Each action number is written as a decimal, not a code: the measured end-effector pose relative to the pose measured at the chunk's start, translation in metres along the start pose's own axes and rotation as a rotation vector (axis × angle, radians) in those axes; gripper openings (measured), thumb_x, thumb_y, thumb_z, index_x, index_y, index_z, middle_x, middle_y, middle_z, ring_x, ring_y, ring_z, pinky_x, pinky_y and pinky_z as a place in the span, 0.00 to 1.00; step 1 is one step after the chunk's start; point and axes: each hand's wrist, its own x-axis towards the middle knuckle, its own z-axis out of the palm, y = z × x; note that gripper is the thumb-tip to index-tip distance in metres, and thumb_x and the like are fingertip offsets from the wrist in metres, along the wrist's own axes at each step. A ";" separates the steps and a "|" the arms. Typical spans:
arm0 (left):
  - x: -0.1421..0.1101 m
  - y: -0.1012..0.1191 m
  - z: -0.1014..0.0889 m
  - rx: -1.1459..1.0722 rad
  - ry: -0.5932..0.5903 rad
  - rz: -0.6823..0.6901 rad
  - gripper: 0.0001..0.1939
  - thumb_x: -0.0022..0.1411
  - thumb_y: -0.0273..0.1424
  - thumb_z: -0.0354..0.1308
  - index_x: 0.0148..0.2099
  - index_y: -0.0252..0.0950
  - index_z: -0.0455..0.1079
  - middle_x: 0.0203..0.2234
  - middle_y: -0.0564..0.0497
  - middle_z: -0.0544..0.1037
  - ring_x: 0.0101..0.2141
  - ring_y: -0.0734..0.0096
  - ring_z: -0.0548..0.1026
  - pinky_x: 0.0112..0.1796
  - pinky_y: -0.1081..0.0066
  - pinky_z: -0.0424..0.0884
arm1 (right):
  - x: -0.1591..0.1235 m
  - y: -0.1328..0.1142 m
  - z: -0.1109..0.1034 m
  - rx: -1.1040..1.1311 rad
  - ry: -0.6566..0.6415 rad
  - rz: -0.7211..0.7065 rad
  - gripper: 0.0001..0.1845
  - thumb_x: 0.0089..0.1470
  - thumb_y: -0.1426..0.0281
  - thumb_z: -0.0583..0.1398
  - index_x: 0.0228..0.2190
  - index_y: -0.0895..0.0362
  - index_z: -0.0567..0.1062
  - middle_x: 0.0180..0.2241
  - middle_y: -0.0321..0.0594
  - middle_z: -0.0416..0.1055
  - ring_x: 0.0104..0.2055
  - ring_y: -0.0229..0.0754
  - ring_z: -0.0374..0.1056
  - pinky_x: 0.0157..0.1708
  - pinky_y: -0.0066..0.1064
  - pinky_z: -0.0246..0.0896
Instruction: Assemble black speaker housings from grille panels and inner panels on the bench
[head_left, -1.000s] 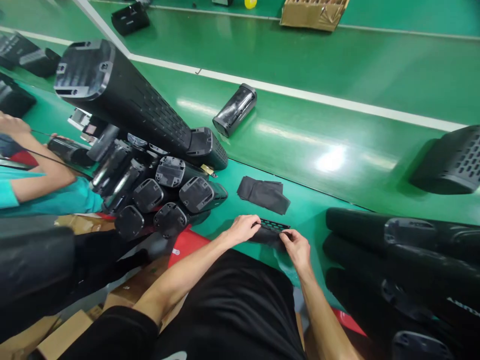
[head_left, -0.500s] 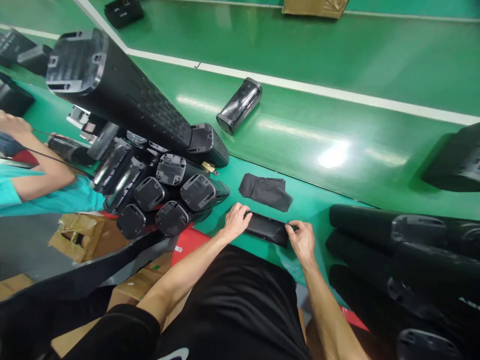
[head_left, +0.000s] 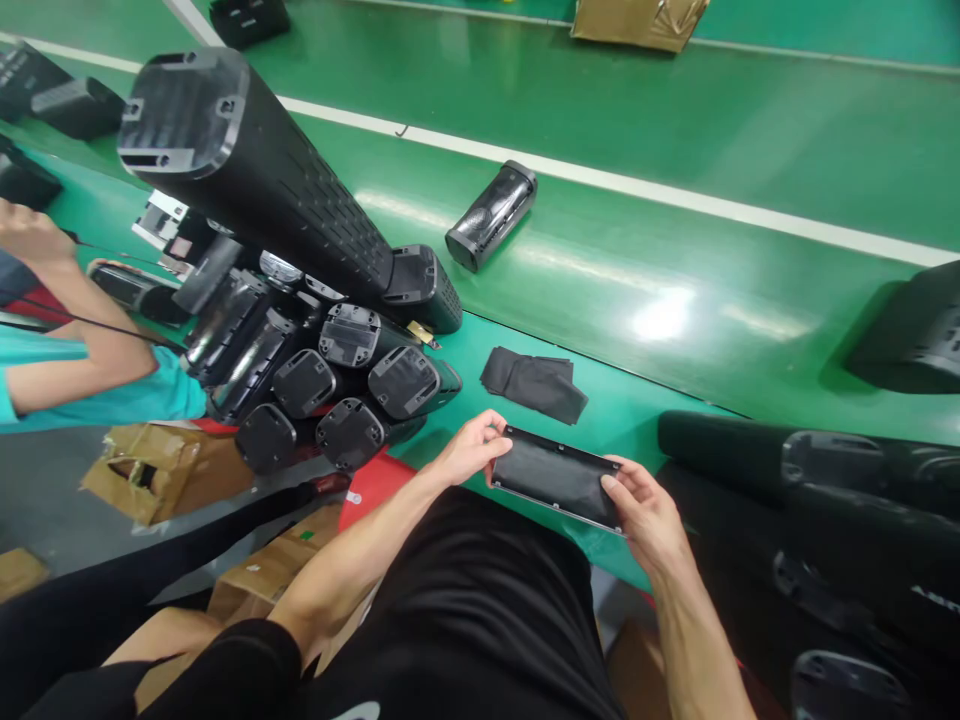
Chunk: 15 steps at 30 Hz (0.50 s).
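Observation:
Between my two hands is a black rectangular panel (head_left: 556,478) with small tabs along its edges, its broad face turned up toward me. My left hand (head_left: 474,448) grips its left end, thumb on top and fingers at the edge. At the right end my right hand (head_left: 646,508) is closed on it, thumb pressed on the face and fingers underneath. Just beyond the panel, a small stack of black cloth-like sheets (head_left: 536,383) lies on the green table (head_left: 615,408).
Black speaker-like housings (head_left: 349,433) are piled at the left, with a tall one (head_left: 300,180) lying across them. A glossy housing (head_left: 492,215) lies on the green surface ahead. More dark housings (head_left: 720,440) crowd the right. A co-worker's arm (head_left: 97,340) is at far left.
The panel has come up toward me and tilted so its face shows. My right hand has moved right and nearer, now with its thumb on top. The view has shifted slightly.

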 end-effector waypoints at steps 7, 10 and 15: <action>-0.006 0.008 0.005 -0.011 0.046 0.027 0.23 0.55 0.46 0.68 0.41 0.39 0.61 0.20 0.63 0.69 0.15 0.80 0.66 0.17 0.78 0.64 | -0.012 -0.009 0.003 0.046 -0.013 -0.009 0.28 0.33 0.60 0.80 0.38 0.54 0.82 0.32 0.37 0.78 0.31 0.38 0.72 0.30 0.26 0.70; -0.006 0.008 0.005 -0.005 0.067 0.022 0.22 0.56 0.46 0.67 0.40 0.39 0.61 0.19 0.64 0.65 0.16 0.81 0.64 0.19 0.79 0.62 | -0.013 -0.009 0.004 0.065 -0.004 -0.021 0.28 0.34 0.59 0.79 0.38 0.54 0.82 0.34 0.39 0.79 0.31 0.39 0.73 0.30 0.27 0.70; -0.005 0.005 0.004 -0.020 0.079 0.057 0.21 0.57 0.46 0.66 0.41 0.39 0.62 0.22 0.63 0.66 0.19 0.82 0.64 0.21 0.79 0.61 | -0.012 -0.008 0.004 0.060 0.007 -0.056 0.27 0.36 0.58 0.79 0.39 0.54 0.82 0.33 0.39 0.79 0.29 0.39 0.72 0.28 0.27 0.69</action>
